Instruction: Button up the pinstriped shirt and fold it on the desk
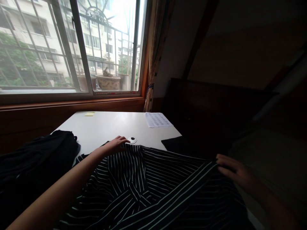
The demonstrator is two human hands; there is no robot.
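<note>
A black garment with thin white stripes [163,188], which looks like a shirt, spreads across the near part of the white table and past its right side. Its front band slants from the lower middle up to the right. My left hand [117,143] lies on the garment's far edge, fingers stretched out and its thumb mostly out of sight. Just beyond those fingertips is a round white cable grommet [132,140]. At the right, my right hand [231,169] pinches the end of the striped band between thumb and fingers, pulling the cloth fairly taut.
Dark clothing or a bag [38,156] is heaped at the left. On the white table [112,124] lie printed sheets [158,120] and a yellow sticky note [89,113]. A black cloth [177,143] sits at the table's right edge. Behind is a barred window [107,57].
</note>
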